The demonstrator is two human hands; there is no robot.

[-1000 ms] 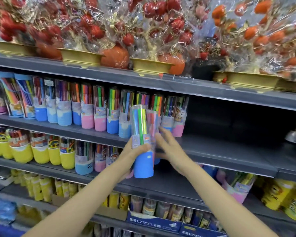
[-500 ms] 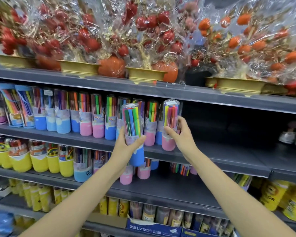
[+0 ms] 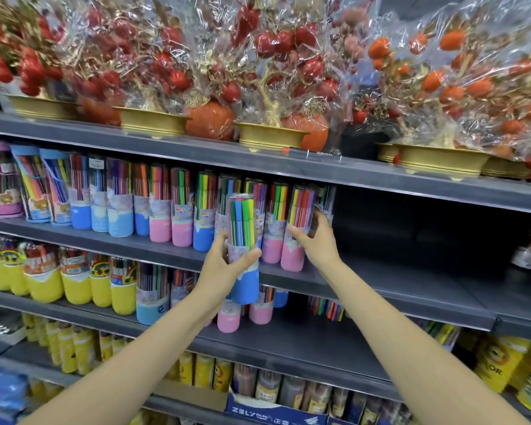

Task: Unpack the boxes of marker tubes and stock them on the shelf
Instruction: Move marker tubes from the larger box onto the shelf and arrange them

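Note:
My left hand (image 3: 224, 265) grips a clear marker tube with a blue base (image 3: 243, 246) and holds it upright in front of the shelf edge. My right hand (image 3: 318, 237) wraps its thumb and fingers round a pink-based marker tube (image 3: 298, 228) that stands at the right end of the row of tubes (image 3: 166, 207) on the grey shelf (image 3: 411, 280). To the right of this tube the shelf board is bare and dark.
Wrapped ornamental fruit trees in gold pots (image 3: 270, 136) fill the shelf above. Yellow-based tubes (image 3: 43, 280) and more pink and blue tubes (image 3: 227, 317) stand one level down. Yellow tins (image 3: 497, 366) and blue boxes (image 3: 276, 412) sit lower.
My right hand carried the pink-based tube up from below and stood it at the row's right end. My left hand lifted the blue-based tube up to that shelf level.

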